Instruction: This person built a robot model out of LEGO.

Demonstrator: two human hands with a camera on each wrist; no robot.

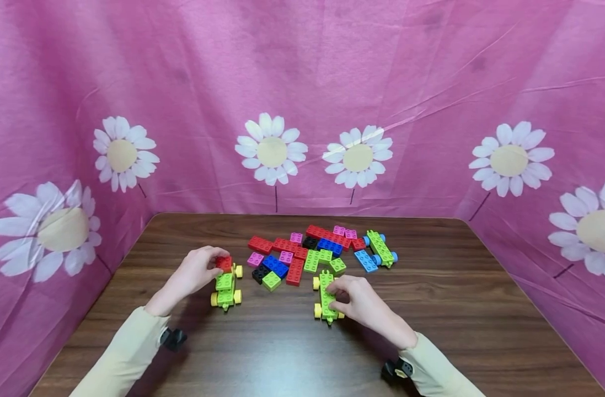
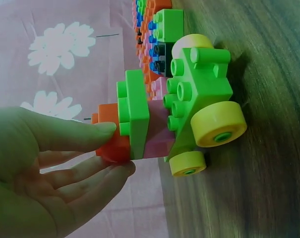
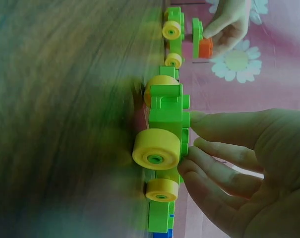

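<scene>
On the left, a lime-green toy car base point(image 1: 226, 298) with yellow wheels carries a stack of a pink brick point(image 2: 158, 130), a lime-green brick point(image 2: 138, 114) and a red brick point(image 2: 115, 141). My left hand point(image 1: 199, 269) pinches the red brick at the top of that stack between thumb and fingers. A second lime-green car base point(image 1: 326, 298), also with yellow wheels, stands upright on the table nearer the middle. With thumb and fingers my right hand point(image 1: 364, 300) holds it from above and the right, fingertips at its studs. Its right-hand wheels are partly hidden by the fingers.
Behind the two cars lies a spread of loose bricks, among them red bars point(image 1: 294, 271), blue bricks point(image 1: 276, 267) and pink bricks point(image 1: 255, 259). A green car base with blue wheels point(image 1: 380, 249) sits at the back right. A pink flowered cloth point(image 1: 312, 66) rises behind the wooden table point(image 1: 262, 353).
</scene>
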